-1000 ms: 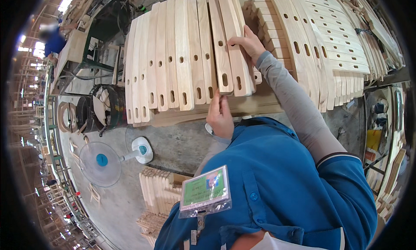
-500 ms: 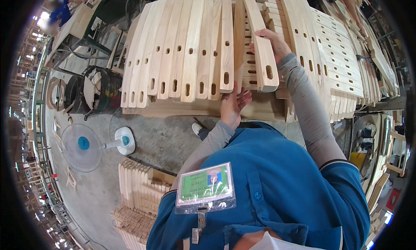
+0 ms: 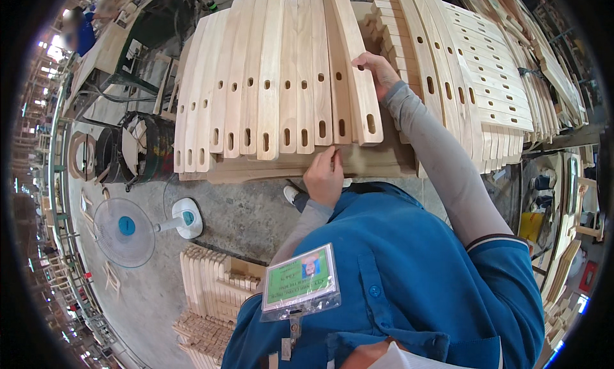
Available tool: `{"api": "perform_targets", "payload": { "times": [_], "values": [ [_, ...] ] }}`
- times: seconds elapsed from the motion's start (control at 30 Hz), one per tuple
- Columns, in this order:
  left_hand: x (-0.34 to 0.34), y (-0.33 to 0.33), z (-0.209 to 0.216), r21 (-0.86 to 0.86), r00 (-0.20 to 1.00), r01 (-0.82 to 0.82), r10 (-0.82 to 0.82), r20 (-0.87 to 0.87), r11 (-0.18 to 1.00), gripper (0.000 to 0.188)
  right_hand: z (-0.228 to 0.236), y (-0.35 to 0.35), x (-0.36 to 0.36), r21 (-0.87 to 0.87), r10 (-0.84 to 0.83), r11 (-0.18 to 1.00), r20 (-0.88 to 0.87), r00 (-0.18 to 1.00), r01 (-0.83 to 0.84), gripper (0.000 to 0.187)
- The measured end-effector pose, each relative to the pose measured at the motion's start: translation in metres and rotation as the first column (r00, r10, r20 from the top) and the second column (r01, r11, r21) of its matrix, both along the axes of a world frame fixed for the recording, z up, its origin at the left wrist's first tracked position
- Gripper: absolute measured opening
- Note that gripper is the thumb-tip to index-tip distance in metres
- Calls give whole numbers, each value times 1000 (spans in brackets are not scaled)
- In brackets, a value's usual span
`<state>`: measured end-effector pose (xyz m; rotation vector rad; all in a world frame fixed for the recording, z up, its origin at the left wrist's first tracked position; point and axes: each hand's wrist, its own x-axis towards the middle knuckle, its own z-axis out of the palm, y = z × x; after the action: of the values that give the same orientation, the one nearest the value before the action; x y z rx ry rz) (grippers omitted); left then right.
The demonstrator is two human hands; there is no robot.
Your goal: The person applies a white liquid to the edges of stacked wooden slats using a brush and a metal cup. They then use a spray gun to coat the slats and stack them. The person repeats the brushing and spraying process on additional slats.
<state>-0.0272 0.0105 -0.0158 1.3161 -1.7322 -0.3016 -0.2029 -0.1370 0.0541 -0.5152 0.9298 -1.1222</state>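
My right hand (image 3: 378, 74) grips the edge of a pale wooden slat (image 3: 362, 90), its thumb on the top face near the upper slot. That slat tilts at the right end of a row of similar slats (image 3: 268, 81), each with slots toward its near end. Just below the row's near ends is my left hand (image 3: 325, 180), its fingers curled together. Whether anything sits between those fingertips is too small to make out. Brown cardboard (image 3: 268, 167) lies under the row.
Right of the gap stand stacked wooden blocks (image 3: 393, 42) and more slotted slats (image 3: 489, 68). On the floor at left are a fan (image 3: 128, 231) and a black drum (image 3: 153, 145). Stacked wooden parts (image 3: 208, 282) stand at lower left. A co-worker (image 3: 83, 33) is at far left.
The slat in my right hand has moved left against the row. My left hand has drawn back toward me, its spread fingers now curled. Slotted pieces seen in the gap no longer show.
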Motion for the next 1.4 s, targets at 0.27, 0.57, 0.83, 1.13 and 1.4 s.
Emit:
{"api": "perform_targets", "payload": {
  "times": [0.27,0.57,0.83,1.13,1.4],
  "values": [
    [-8,14,28,200,923,230,-149,-354,952,6,5,-21,1,87,199,978,-686,700,-192,37],
    [39,6,77,82,947,64,-34,-320,995,10,-9,-5,-17,-378,-373,924,-869,325,51,56],
    [239,-71,101,141,905,-253,286,-316,957,35,2,-12,48,-453,-271,889,-645,714,-72,45],
    [283,-203,84,439,655,558,-50,-754,704,54,-3,-19,137,-376,-241,927,-582,777,6,61],
    [235,-224,94,323,450,699,-42,-892,638,51,-21,19,141,-377,-440,880,-419,794,289,52]
  ]
}}
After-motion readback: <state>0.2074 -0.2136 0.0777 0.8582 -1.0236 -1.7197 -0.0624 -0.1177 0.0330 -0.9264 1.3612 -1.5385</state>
